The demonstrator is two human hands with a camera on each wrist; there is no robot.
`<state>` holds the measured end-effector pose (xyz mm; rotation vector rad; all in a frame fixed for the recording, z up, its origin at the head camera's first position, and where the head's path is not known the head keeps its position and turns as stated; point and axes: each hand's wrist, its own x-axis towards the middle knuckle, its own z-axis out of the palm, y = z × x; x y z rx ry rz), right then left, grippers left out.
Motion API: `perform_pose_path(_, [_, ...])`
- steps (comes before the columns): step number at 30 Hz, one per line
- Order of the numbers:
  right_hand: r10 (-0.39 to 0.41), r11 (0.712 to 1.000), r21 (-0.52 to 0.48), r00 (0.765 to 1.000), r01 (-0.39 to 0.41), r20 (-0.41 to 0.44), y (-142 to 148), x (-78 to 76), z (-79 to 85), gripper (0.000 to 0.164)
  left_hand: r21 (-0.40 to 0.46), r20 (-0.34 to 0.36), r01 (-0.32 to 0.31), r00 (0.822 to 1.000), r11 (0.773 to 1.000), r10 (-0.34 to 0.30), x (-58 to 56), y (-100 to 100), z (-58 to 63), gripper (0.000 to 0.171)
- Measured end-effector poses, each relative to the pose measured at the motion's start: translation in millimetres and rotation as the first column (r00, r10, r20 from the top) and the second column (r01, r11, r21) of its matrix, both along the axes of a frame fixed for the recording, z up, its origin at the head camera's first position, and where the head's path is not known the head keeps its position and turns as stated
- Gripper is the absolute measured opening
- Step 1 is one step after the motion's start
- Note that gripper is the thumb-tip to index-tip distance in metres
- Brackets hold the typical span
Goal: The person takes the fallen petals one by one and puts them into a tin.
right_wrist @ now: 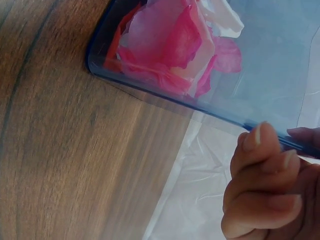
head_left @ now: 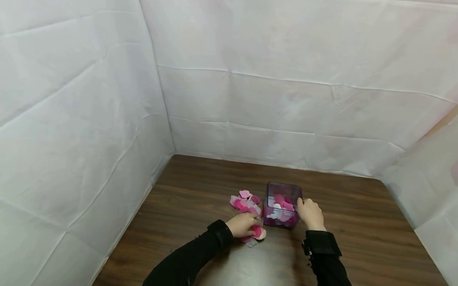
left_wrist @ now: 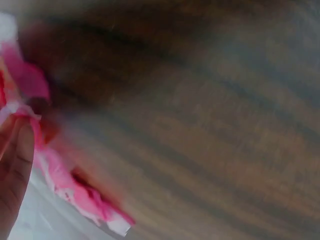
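A see-through purple box (head_left: 290, 190) stands on the wooden table, partly filled with pink and white petals (head_left: 282, 206). My right hand (head_left: 312, 213) pinches the box's right edge; the right wrist view shows its fingers curled below the rim, with the thumb on the other side of the wall (right_wrist: 280, 75). Left of the box lies a loose heap of pink, red and pale petals (head_left: 245, 203). Over the near part of that heap, my left hand (head_left: 243, 225) has its fingers curled onto some petals. In the left wrist view, a fingertip touches pink petals (left_wrist: 65, 180).
The dark wooden table (head_left: 361, 222) extends to both sides of the box. White sheeting (head_left: 272, 103) hangs behind the table, with more at the left (head_left: 82, 159) and right sides. Black sleeves and wrist straps cover both forearms.
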<state>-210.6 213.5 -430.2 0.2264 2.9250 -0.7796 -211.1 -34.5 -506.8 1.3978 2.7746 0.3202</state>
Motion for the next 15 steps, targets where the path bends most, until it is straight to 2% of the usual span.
perform_pose_path(3, [-0.002, 1.0, -0.005, 1.0, 0.002, -0.003, 0.8, 1.9, -0.3, 0.049, 0.017, -0.01, -0.057, 0.998, 0.998, 0.058, 2.4, 0.6, -5.4, 0.018])
perform_pose_path(6, [-0.004, 1.0, -0.015, 1.0, 0.004, 0.004, 0.2, 2.8, 1.0, 0.049, 0.086, 0.0, -0.104, 0.995, 0.991, 0.104, -0.1, -1.5, -4.1, 0.004])
perform_pose_path(12, [-0.009, 1.0, -0.03, 1.0, 0.01, 0.023, -0.7, 0.5, 4.3, 0.05, 0.159, 0.054, -0.134, 0.99, 0.978, 0.127, -9.9, -9.2, 17.4, 0.011])
perform_pose_path(15, [-0.012, 0.999, -0.031, 1.0, 0.012, 0.021, 0.3, -1.2, 3.7, 0.051, 0.201, 0.087, -0.186, 0.981, 0.962, 0.172, -15.0, -9.2, 31.8, 0.009])
